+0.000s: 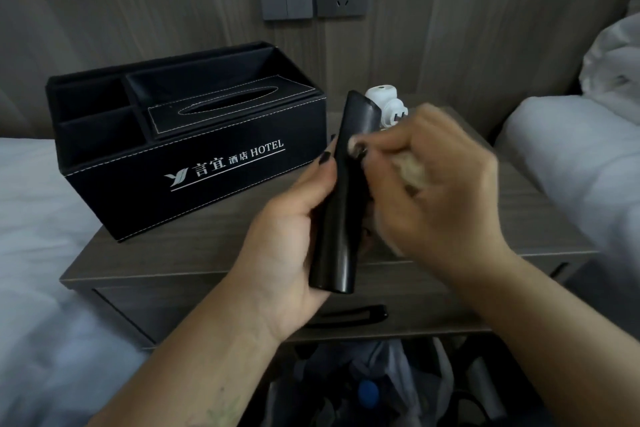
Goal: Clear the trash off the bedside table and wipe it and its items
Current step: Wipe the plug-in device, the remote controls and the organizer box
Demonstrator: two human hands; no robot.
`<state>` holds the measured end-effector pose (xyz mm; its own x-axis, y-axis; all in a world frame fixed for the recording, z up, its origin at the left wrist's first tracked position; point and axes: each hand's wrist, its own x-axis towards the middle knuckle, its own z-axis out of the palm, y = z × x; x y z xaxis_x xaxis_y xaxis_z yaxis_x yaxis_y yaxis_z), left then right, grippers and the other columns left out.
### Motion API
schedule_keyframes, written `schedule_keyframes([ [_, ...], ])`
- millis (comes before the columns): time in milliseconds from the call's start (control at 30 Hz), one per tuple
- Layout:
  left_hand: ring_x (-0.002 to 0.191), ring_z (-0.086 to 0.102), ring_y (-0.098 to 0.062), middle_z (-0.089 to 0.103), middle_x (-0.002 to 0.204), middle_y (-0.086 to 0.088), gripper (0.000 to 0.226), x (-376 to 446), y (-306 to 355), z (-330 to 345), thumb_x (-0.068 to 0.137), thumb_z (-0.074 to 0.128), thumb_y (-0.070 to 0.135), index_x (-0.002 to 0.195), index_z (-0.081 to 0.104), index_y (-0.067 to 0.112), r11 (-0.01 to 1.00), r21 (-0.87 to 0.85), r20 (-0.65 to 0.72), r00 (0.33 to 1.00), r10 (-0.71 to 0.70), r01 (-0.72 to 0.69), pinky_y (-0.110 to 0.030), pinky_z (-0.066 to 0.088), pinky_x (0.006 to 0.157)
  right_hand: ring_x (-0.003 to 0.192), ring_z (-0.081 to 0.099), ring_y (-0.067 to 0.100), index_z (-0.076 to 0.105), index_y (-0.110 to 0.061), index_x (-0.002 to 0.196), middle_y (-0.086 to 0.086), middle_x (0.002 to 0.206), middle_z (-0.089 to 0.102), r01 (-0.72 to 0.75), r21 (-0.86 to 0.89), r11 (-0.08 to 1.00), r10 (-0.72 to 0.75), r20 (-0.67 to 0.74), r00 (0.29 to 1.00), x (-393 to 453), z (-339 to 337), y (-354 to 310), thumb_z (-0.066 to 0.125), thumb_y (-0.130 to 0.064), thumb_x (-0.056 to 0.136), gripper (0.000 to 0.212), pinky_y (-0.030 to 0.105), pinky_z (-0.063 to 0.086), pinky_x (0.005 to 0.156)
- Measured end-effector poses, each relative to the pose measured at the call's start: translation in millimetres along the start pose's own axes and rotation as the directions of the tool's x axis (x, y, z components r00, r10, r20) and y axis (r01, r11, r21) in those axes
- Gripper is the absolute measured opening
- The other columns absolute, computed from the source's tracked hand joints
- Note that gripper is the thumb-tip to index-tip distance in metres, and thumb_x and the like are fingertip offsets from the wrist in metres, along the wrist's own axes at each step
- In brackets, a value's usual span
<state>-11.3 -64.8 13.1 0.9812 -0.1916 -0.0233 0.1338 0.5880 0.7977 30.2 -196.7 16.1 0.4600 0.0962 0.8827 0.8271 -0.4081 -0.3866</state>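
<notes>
Black remote [341, 191] at frame centre, long axis near vertical, top end tilted slightly right, pointing toward the wall. Held above the bedside table [194, 250]. Left hand [291, 229] wraps its lower half, thumb along the left edge. Right hand [433, 191] pinches a pale cloth [412, 170] against the remote's upper right side; blurred. Black hotel organiser box [194, 149] upper left on the table. White device [384, 102] behind the remote. White bedding [568, 156] right.

Left hand [294, 218] grips black remote [341, 198]; right hand [440, 198] presses cloth [412, 170] against it.
</notes>
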Motion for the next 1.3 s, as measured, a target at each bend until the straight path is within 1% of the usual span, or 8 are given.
schedule_keyframes([
  [100, 0.085, 0.066, -0.009, 0.073, 0.099, 0.002, 0.035, -5, -6, 4, 0.086, 0.055, 0.036, 0.119, 0.068, 0.038, 0.962, 0.271, 0.059, 0.998, 0.017, -0.033, -0.027, 0.049, 0.071, 0.079, 0.062, 0.001, 0.065, -0.021, 0.079, -0.006, 0.082, 0.067, -0.297, 0.118, 0.948, 0.315, -0.199, 0.928, 17, -14, 12, 0.064, -0.013, 0.089, 0.013, 0.016, 0.047, 0.074],
  [200, 0.088, 0.064, -0.008, 0.074, 0.103, 0.003, 0.038, -7, -7, 9, 0.086, 0.052, 0.037, 0.122, 0.064, 0.043, 0.911, 0.406, 0.098, 0.995, 0.033, -0.07, -0.024, 0.047, 0.07, 0.079, 0.066, 0.002, 0.069, -0.027, 0.078, -0.01, 0.079, 0.071, -0.503, 0.346, 0.792, 0.575, -0.145, 0.805, 20, -17, 17, 0.063, -0.021, 0.09, 0.014, 0.022, 0.052, 0.072],
  [367, 0.105, 0.064, -0.009, 0.071, 0.118, 0.008, 0.046, -7, 0, 7, 0.085, 0.049, 0.033, 0.129, 0.062, 0.033, 0.892, 0.434, 0.115, 0.99, 0.082, -0.124, -0.024, 0.047, 0.076, 0.09, 0.065, 0.022, 0.063, -0.023, 0.089, 0.014, 0.094, 0.067, -0.299, 0.246, 0.922, 0.334, -0.115, 0.936, 5, -10, 7, 0.057, -0.01, 0.093, 0.014, 0.036, 0.053, 0.081],
  [567, 0.093, 0.07, -0.012, 0.075, 0.102, -0.002, 0.034, -5, -7, -2, 0.082, 0.052, 0.03, 0.107, 0.075, 0.025, 0.913, 0.393, 0.047, 0.994, 0.1, -0.11, -0.027, 0.05, 0.079, 0.083, 0.056, 0.008, 0.067, 0.001, 0.097, 0.012, 0.088, 0.06, 0.016, 0.153, 0.988, -0.032, 0.099, 0.995, -11, -8, 3, 0.059, 0.008, 0.085, 0.016, 0.017, 0.042, 0.08],
  [767, 0.077, 0.067, -0.014, 0.075, 0.098, -0.009, 0.037, -8, 0, -5, 0.087, 0.053, 0.038, 0.122, 0.066, 0.034, 0.891, 0.443, 0.103, 0.993, 0.057, -0.097, -0.026, 0.052, 0.063, 0.087, 0.058, 0.007, 0.066, -0.009, 0.1, 0.005, 0.093, 0.062, -0.149, 0.027, 0.988, 0.151, -0.145, 0.978, 5, -23, 15, 0.058, -0.006, 0.093, 0.011, 0.016, 0.043, 0.08],
  [967, 0.068, 0.066, -0.013, 0.071, 0.08, -0.002, 0.033, -6, 4, -7, 0.08, 0.053, 0.034, 0.102, 0.076, 0.028, 0.925, 0.371, 0.032, 0.996, 0.078, -0.084, -0.023, 0.052, 0.053, 0.083, 0.055, 0.009, 0.069, 0.002, 0.097, 0.008, 0.087, 0.057, 0.029, 0.11, 0.993, -0.041, 0.113, 0.993, -12, -7, 1, 0.06, 0.006, 0.087, 0.014, 0.018, 0.042, 0.079],
  [1133, 0.074, 0.069, -0.016, 0.075, 0.092, -0.012, 0.042, -7, 4, -6, 0.085, 0.05, 0.035, 0.123, 0.066, 0.025, 0.898, 0.425, 0.074, 0.993, 0.09, -0.113, -0.023, 0.053, 0.055, 0.084, 0.054, 0.006, 0.067, 0.001, 0.101, 0.007, 0.088, 0.058, -0.027, 0.007, 1.0, 0.028, -0.029, 0.999, 2, -20, 14, 0.059, 0.002, 0.09, 0.014, 0.014, 0.04, 0.08],
  [1300, 0.073, 0.068, -0.011, 0.073, 0.083, 0.0, 0.029, 1, -3, 1, 0.092, 0.049, 0.022, 0.108, 0.073, 0.023, 0.879, 0.418, -0.021, 0.964, 0.264, -0.232, -0.023, 0.054, 0.058, 0.092, 0.055, 0.007, 0.064, 0.005, 0.103, 0.012, 0.096, 0.062, -0.011, 0.08, 0.997, 0.007, 0.058, 0.998, -17, -2, 0, 0.056, 0.004, 0.09, 0.015, 0.012, 0.039, 0.086],
])
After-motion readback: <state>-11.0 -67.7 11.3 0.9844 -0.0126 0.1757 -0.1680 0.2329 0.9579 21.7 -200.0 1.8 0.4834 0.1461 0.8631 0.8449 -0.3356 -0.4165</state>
